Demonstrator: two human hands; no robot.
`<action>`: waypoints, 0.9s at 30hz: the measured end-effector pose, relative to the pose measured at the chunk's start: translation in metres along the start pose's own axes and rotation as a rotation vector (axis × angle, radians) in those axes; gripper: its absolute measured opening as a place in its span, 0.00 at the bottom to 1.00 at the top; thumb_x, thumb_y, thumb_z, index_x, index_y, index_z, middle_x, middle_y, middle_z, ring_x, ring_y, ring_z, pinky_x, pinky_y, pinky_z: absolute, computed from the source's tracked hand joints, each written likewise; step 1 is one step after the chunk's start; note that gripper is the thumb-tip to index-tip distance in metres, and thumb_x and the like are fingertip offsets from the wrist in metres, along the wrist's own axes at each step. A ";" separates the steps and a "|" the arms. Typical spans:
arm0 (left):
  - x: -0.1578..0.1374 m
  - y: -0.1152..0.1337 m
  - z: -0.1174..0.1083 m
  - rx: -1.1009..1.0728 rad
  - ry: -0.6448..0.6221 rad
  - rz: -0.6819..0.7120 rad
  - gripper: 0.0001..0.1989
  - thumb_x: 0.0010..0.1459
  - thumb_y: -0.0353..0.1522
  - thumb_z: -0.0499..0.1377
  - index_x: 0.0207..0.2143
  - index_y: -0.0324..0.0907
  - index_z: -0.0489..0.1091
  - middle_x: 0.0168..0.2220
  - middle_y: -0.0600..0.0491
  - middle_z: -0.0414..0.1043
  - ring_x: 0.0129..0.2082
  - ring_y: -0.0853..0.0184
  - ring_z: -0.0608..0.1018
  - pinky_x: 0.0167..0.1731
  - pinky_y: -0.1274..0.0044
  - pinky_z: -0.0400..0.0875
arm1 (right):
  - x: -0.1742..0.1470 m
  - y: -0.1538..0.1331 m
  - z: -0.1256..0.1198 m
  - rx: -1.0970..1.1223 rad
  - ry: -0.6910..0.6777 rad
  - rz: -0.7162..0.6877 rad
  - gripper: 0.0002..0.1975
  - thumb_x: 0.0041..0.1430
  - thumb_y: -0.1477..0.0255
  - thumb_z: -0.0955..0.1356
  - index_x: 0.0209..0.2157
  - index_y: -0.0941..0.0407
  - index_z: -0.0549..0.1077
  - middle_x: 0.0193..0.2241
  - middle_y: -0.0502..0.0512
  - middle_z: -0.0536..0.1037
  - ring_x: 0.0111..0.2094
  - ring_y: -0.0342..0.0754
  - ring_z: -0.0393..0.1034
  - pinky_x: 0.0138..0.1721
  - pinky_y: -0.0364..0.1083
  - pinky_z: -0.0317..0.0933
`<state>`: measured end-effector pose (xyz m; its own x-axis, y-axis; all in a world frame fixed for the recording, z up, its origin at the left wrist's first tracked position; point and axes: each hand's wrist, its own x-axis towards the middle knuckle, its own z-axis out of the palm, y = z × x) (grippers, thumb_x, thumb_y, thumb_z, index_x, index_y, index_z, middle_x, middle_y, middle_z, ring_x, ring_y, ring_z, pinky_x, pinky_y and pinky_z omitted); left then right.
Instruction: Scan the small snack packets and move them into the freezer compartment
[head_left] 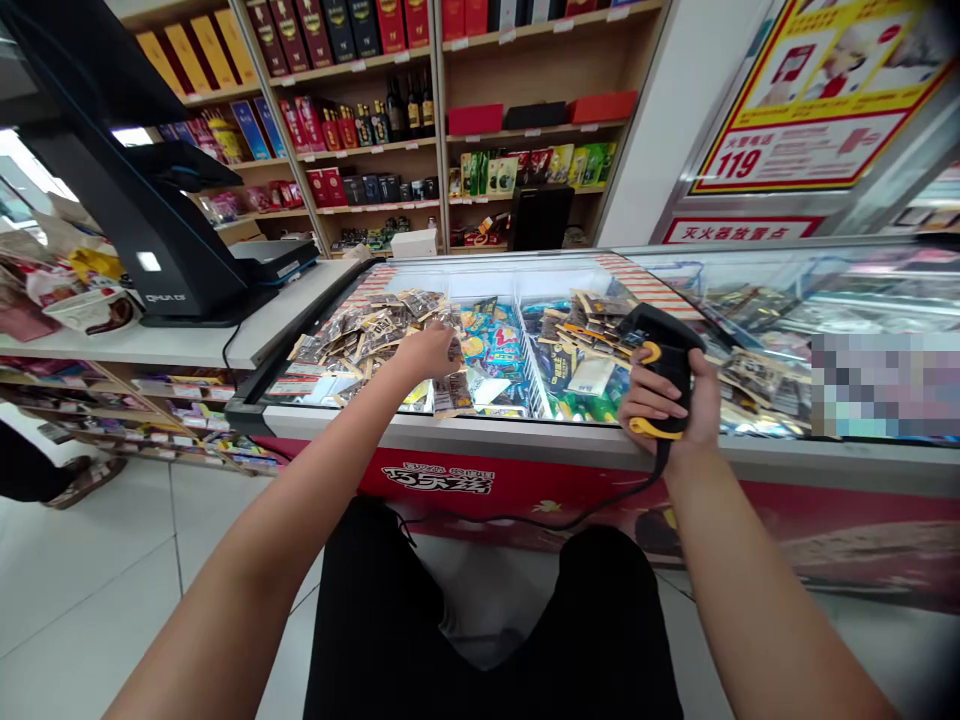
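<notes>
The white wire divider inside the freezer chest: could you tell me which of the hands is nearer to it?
Left. The left hand reaches into the freezer just left of the divider; the right hand holds a black-and-yellow scanner farther right.

Both bare arms stretch forward. The left hand [429,352] is palm down at the end of a nearly straight arm, fingers curled downward. The right hand [670,400], level with it and well apart to its right, is upright, fingers wrapped in a closed grip, wrist bent slightly.

We see a matt black plastic scanner [664,365] with glossy yellow trim, shiny foil packets [375,335] under the freezer's [525,440] smooth glass, a matt white table [217,345], wooden shelves [525,60] and glossy floor tiles [90,580].
</notes>
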<state>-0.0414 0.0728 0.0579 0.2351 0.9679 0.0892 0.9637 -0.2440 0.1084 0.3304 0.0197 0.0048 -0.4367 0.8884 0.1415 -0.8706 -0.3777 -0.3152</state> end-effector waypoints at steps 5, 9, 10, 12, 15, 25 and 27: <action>0.005 0.003 0.000 0.014 -0.085 -0.053 0.38 0.59 0.43 0.69 0.68 0.42 0.66 0.67 0.32 0.64 0.58 0.41 0.78 0.55 0.59 0.73 | -0.002 0.002 0.004 -0.027 0.053 -0.031 0.16 0.68 0.58 0.70 0.48 0.54 0.70 0.19 0.36 0.61 0.11 0.33 0.43 0.18 0.35 0.49; 0.008 0.002 0.006 -0.147 0.007 0.009 0.32 0.55 0.34 0.71 0.61 0.36 0.72 0.65 0.30 0.65 0.65 0.40 0.71 0.60 0.60 0.71 | -0.001 0.003 0.005 -0.051 0.056 -0.034 0.16 0.68 0.57 0.70 0.47 0.55 0.70 0.19 0.36 0.60 0.11 0.32 0.42 0.17 0.35 0.49; 0.009 0.002 0.009 -0.197 0.048 0.027 0.30 0.54 0.32 0.71 0.59 0.36 0.73 0.65 0.29 0.64 0.68 0.39 0.67 0.61 0.59 0.70 | -0.001 0.003 0.005 -0.040 0.055 -0.029 0.16 0.68 0.57 0.69 0.48 0.55 0.70 0.19 0.36 0.60 0.12 0.32 0.44 0.18 0.34 0.50; 0.010 0.002 0.017 -0.300 0.140 0.048 0.28 0.54 0.28 0.69 0.58 0.36 0.74 0.67 0.30 0.62 0.72 0.38 0.59 0.61 0.58 0.71 | -0.001 0.003 0.005 -0.009 0.041 -0.011 0.17 0.69 0.57 0.69 0.48 0.55 0.70 0.19 0.36 0.60 0.12 0.32 0.47 0.19 0.34 0.50; 0.013 0.004 0.030 -0.410 0.251 0.033 0.32 0.54 0.22 0.64 0.63 0.40 0.71 0.68 0.34 0.63 0.76 0.38 0.49 0.60 0.56 0.72 | -0.001 0.003 0.003 0.032 0.009 0.007 0.16 0.68 0.58 0.70 0.48 0.55 0.69 0.19 0.36 0.59 0.12 0.33 0.51 0.19 0.34 0.51; 0.035 0.022 0.034 -0.865 0.254 0.065 0.28 0.58 0.22 0.61 0.61 0.44 0.75 0.54 0.41 0.80 0.54 0.54 0.80 0.51 0.67 0.75 | 0.014 0.000 0.005 -0.317 0.024 0.097 0.16 0.66 0.58 0.73 0.45 0.53 0.69 0.20 0.38 0.60 0.14 0.35 0.42 0.19 0.37 0.54; 0.042 0.026 0.036 -0.972 0.277 0.048 0.25 0.60 0.26 0.64 0.60 0.44 0.76 0.45 0.44 0.81 0.46 0.57 0.81 0.46 0.70 0.75 | 0.020 0.003 0.008 -0.441 0.067 0.115 0.18 0.63 0.57 0.75 0.44 0.53 0.70 0.20 0.38 0.61 0.15 0.35 0.43 0.19 0.37 0.55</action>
<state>-0.0023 0.1095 0.0285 0.1144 0.9378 0.3278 0.4037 -0.3454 0.8472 0.3174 0.0342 0.0146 -0.4964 0.8677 0.0258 -0.6316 -0.3407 -0.6965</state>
